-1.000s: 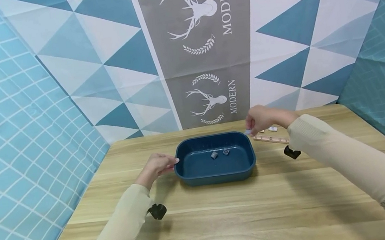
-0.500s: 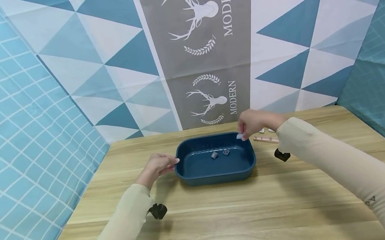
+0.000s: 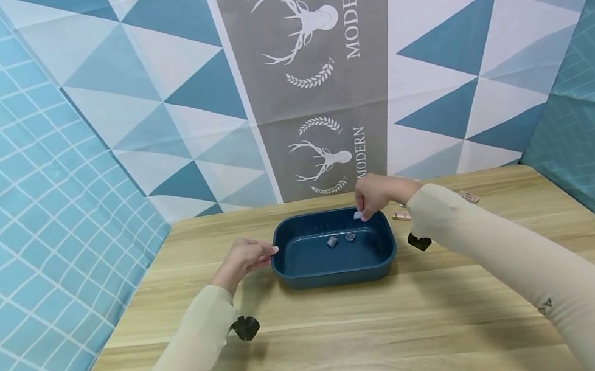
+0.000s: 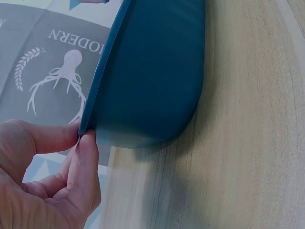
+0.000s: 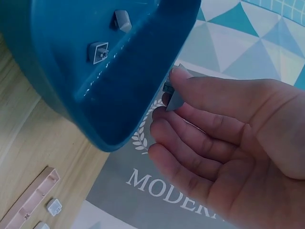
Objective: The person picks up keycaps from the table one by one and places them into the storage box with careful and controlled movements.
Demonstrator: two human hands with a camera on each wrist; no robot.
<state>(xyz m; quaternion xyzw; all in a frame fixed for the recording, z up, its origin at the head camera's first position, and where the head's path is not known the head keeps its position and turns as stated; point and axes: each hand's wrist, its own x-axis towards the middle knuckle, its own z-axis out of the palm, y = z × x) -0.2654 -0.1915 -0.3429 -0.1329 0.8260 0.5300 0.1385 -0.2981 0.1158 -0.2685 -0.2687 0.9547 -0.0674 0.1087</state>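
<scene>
Tabletop [image 3: 321, 342]: woodgrain, below grips
Backdrop [image 3: 315, 98]: deer-printed, beyond
Left hand [image 3: 245, 256]: pinching basin [image 4: 147, 71]
Right hand [image 3: 375, 192]: pinching keycap [image 5: 176, 99]
Right-wrist only: palm [image 5: 248, 162]

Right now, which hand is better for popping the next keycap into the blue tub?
Probably the right hand: it pinches a keycap close to the blue tub, while the left hand grips the tub's left rim.

Left arm [image 3: 184, 351] and right arm [image 3: 520, 252] reach forward — left hand [image 3: 243, 255] in a pinch, right hand [image 3: 375, 193] pinching too, its spare fingers [image 5: 181, 171] curled.
</scene>
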